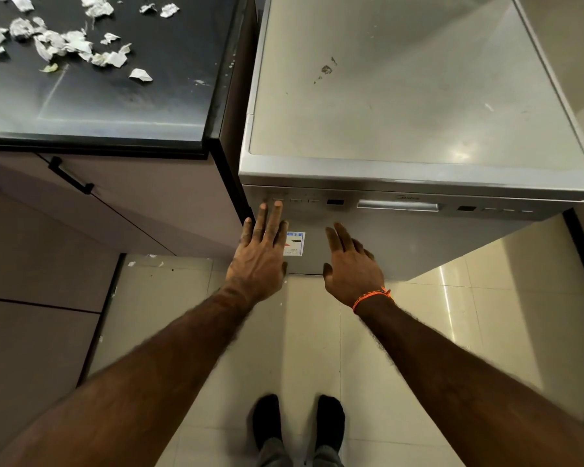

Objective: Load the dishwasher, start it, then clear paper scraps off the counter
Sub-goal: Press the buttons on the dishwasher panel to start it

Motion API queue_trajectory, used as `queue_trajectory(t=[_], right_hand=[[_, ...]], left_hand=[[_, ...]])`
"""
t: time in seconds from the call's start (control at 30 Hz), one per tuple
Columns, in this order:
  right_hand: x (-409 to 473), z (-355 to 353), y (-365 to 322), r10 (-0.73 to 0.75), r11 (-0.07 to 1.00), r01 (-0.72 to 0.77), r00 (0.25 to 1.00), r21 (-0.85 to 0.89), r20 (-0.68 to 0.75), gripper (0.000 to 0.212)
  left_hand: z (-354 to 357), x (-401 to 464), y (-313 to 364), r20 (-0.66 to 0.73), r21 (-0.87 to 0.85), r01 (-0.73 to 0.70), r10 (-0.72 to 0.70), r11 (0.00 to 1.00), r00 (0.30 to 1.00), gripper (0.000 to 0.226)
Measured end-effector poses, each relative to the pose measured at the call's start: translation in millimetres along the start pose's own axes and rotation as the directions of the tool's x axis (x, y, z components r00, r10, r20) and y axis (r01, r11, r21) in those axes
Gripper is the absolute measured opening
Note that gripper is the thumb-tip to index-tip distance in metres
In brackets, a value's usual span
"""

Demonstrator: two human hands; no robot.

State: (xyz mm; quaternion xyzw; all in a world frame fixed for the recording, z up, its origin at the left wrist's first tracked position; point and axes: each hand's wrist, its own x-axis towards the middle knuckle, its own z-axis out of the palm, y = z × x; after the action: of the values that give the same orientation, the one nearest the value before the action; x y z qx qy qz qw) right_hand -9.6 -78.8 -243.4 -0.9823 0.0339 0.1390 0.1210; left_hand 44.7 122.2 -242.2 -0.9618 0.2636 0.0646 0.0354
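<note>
A silver dishwasher (pixel 418 106) stands right of the counter with its door shut. Its control strip (pixel 304 201) carries small buttons, a display and a recessed handle (pixel 398 206). My left hand (pixel 260 254) lies flat and open against the door front, fingertips just below the leftmost buttons. My right hand (pixel 349 264) hovers open in front of the door, beside a white and blue sticker (pixel 295 242), holding nothing. Several torn paper scraps (pixel 64 45) lie scattered on the dark counter (pixel 115 106) at the upper left.
Cabinet drawers with a black handle (pixel 70 176) sit under the counter. A few small paper bits (pixel 132 263) lie on the light tiled floor (pixel 452 332) near the cabinet base. My feet (pixel 297 423) stand on the tiles before the dishwasher.
</note>
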Motion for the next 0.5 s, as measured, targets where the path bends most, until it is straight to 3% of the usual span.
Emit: queue_trajectory(t=[0.3,0.5], right_hand=[[7.6,-1.2,-6.2,-0.013,1.000,0.014,0.999,0.013,-0.039,0.084],[9.8,-4.5,-14.9,-0.017,1.000,0.017,1.000,0.006,-0.020,0.084]], left_hand=[[-2.2,6.4,-2.0,0.051,0.014,-0.003,0.003,1.000,0.999,0.079],[-4.0,0.8,10.6,0.034,-0.064,0.078,-0.075,0.995,0.997,0.074]])
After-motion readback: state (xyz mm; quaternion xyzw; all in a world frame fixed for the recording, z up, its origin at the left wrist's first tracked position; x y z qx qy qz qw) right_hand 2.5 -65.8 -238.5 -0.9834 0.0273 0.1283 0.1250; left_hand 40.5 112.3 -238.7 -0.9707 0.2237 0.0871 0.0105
